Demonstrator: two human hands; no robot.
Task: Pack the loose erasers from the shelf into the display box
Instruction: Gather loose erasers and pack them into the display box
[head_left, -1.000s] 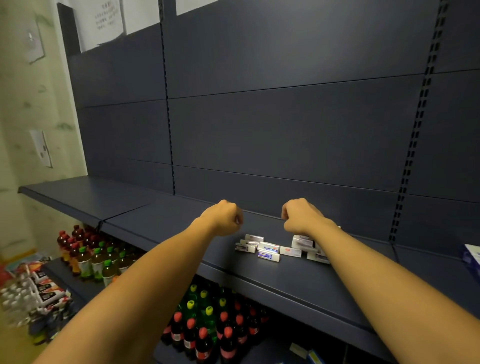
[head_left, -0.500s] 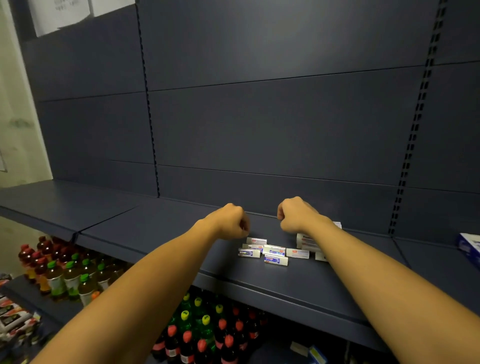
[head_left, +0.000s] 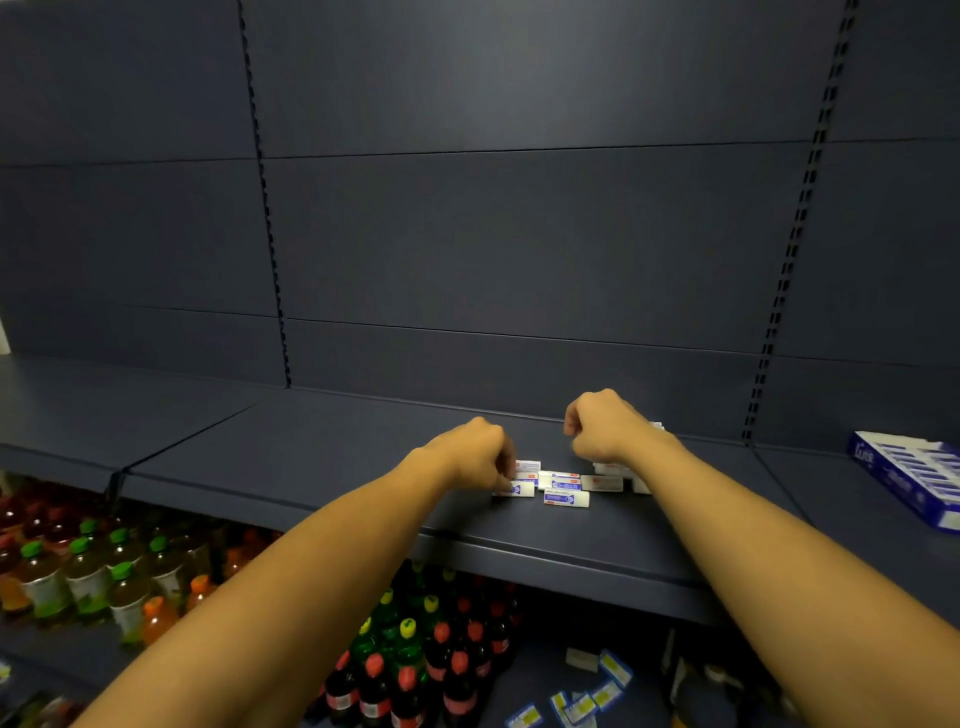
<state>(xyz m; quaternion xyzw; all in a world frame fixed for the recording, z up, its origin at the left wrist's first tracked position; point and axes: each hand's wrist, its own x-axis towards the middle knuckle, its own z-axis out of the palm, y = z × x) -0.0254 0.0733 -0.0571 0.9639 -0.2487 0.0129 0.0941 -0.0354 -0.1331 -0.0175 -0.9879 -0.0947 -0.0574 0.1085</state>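
Several loose erasers (head_left: 566, 498), white with blue and red sleeves, lie in a small cluster on the dark shelf (head_left: 332, 467). My left hand (head_left: 470, 457) is curled down at the cluster's left end, with its fingertips pinching the leftmost eraser (head_left: 521, 489). Just above the cluster's right side hovers my right hand (head_left: 602, 431), closed in a fist, which hides some erasers behind it. The blue and white display box (head_left: 909, 475) lies on the shelf at the far right, with rows of erasers inside, well apart from both hands.
Behind the shelf stands a dark back panel with slotted uprights (head_left: 779, 291). Below are bottles with green and orange caps (head_left: 104, 571) and with red and yellow caps (head_left: 415, 654). Small loose packets (head_left: 587, 691) lie on the lower shelf.
The camera has turned right, bringing more of the display box into view. My left hand has dropped from above the shelf onto the left end of the eraser cluster. My right fist has stayed put.
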